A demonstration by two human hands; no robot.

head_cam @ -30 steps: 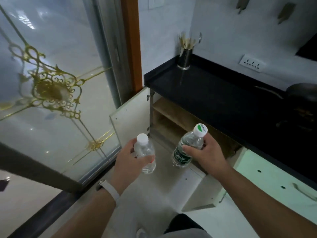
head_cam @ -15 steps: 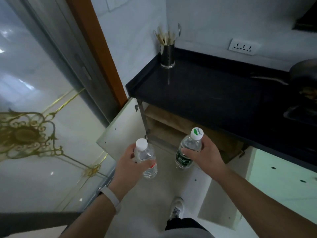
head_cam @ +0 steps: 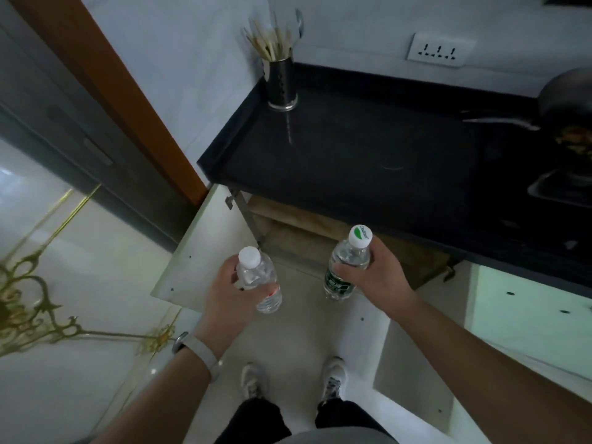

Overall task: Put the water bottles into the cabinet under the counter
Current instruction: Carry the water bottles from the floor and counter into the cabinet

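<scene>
My left hand (head_cam: 226, 298) grips a clear water bottle with a white cap and red-edged label (head_cam: 258, 282). My right hand (head_cam: 376, 277) holds a second water bottle with a green label and a green-and-white cap (head_cam: 347, 265). Both bottles stay upright in the air in front of the open cabinet (head_cam: 320, 238) under the black counter (head_cam: 352, 161). The cabinet's wooden shelves show between its two doors, the left door (head_cam: 208, 251) swung out wide and the right door (head_cam: 413, 363) open toward me.
A metal holder with chopsticks (head_cam: 282, 81) stands at the counter's back left corner. A dark pan (head_cam: 567, 100) sits over a stove at the right. A wall socket (head_cam: 440, 52) is above the counter. A glass sliding door (head_cam: 64, 251) fills the left. My feet stand on the floor below.
The view has swung right and down, so the counter and my feet now show. Both hands with their bottles have drawn closer to the open cabinet.
</scene>
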